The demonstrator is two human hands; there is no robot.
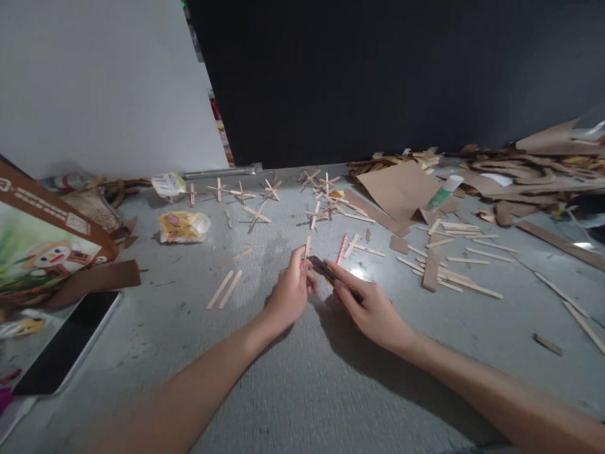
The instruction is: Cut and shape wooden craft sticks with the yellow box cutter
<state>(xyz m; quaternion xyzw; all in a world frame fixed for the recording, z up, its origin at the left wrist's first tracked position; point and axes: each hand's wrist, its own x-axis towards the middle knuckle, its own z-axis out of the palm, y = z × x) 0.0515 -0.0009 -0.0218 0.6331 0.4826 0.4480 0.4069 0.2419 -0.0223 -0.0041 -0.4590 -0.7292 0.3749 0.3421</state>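
Note:
My left hand [292,291] is closed, pinching a short wooden craft stick [307,246] that stands nearly upright above the fingers. My right hand [371,308] is closed round a dark, yellow-edged utility knife [331,273], whose tip points toward the stick and almost touches it. Both hands hover low over the grey floor [293,378]. Two loose sticks [225,289] lie to the left of my left hand. A red-and-white striped pencil [341,248] lies just beyond the knife.
Several glued stick crosses [258,214] lie farther back. Loose sticks [454,265] and brown cardboard scraps [401,189] spread to the right, with a glue tube [443,192]. A snack packet [183,227], a printed box [47,246] and a black tablet [66,343] sit at left.

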